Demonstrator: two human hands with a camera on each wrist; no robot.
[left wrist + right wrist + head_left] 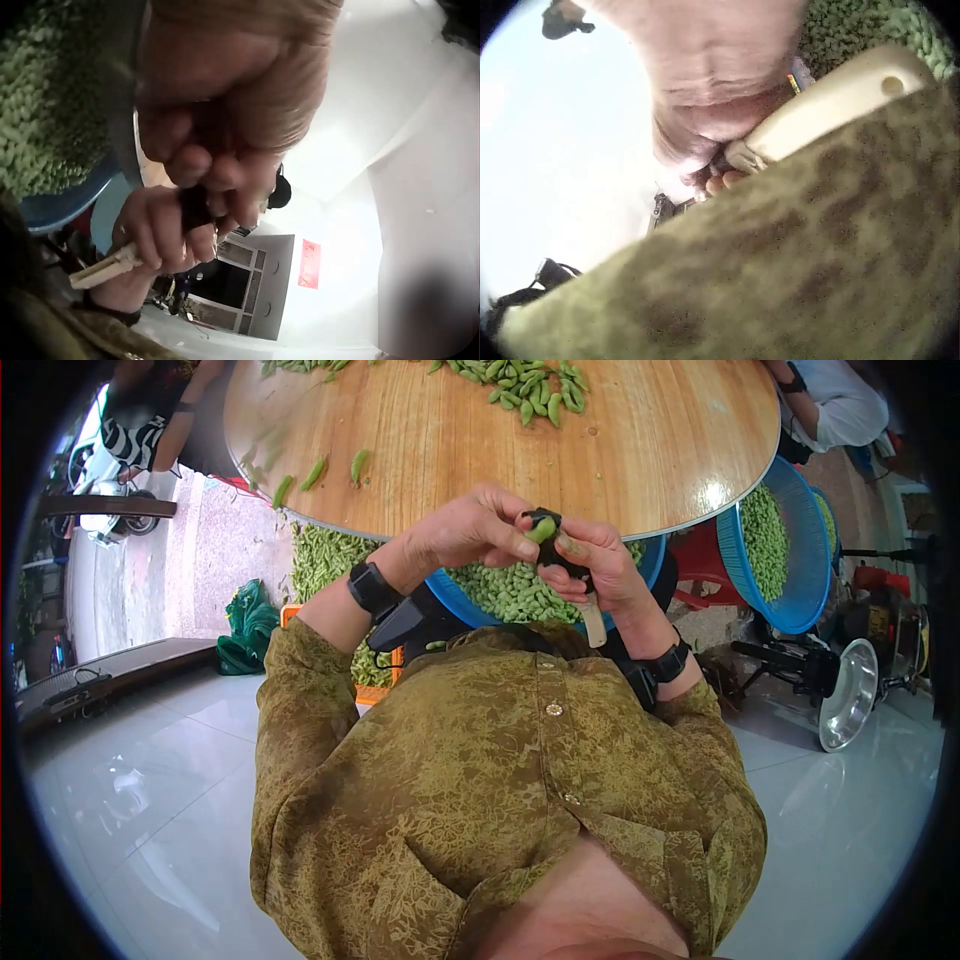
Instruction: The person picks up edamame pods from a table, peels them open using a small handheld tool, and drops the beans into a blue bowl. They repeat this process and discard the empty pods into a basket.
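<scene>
A green pod (543, 530) is pinched by the left hand (475, 532) against a dark tool with a pale handle (594, 622). My right hand (607, 565) grips that tool, its fingers curled round the dark part and its thumb beside the pod. The two hands meet over a blue basket of pods (510, 592), close to the table's edge. In the left wrist view, the left hand (232, 112) hides the pod, and the handle (105, 271) sticks out below the right hand (161, 229). In the right wrist view, the handle (832, 101) lies along the patterned sleeve or shirt.
A round wooden table (450, 450) carries a pile of pods (520, 385) and a few loose ones (313, 472). More pods lie below it at the left, by an orange crate (372, 694). A blue basket (805, 560) and metal basin (850, 695) stand right. Other people sit across.
</scene>
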